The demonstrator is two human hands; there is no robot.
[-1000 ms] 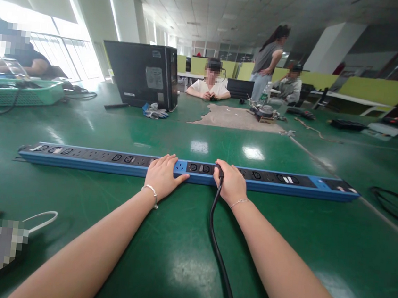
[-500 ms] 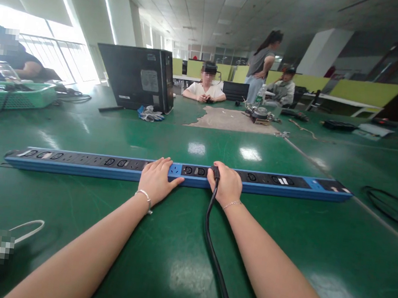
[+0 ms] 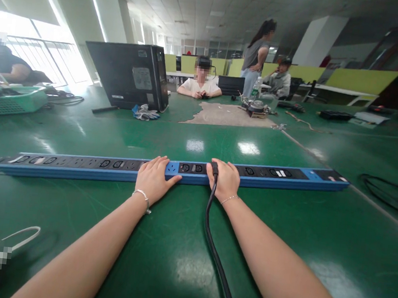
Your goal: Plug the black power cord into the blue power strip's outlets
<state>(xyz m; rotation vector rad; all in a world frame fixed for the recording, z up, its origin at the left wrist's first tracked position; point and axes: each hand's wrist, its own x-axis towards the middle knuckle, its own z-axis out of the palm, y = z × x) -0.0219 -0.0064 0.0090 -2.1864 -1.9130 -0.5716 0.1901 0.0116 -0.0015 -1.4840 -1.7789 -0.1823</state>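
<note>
A long blue power strip (image 3: 75, 172) with black sockets lies across the green table. My left hand (image 3: 152, 177) rests over it left of the middle, fingers on its top and far edge, thumb along the near side, wrapped round the strip. My right hand (image 3: 226, 181) grips a black plug (image 3: 214, 168) at the strip's top, right of the middle. From the plug a black cable (image 3: 212, 245) runs down toward me between my forearms. The plug's front end is against the sockets; whether it is seated cannot be made out.
Behind stand a black computer case (image 3: 128, 75), gloves (image 3: 145, 112) and a small mechanical device (image 3: 255, 108). A green basket (image 3: 15, 103) is at the left, a black cable (image 3: 375, 191) at the right. A person (image 3: 200, 85) sits across the table; others are farther back.
The view has turned slightly, so the strip appears tilted, its left end lower and its right end higher. Both hands keep their places on the strip and plug.
</note>
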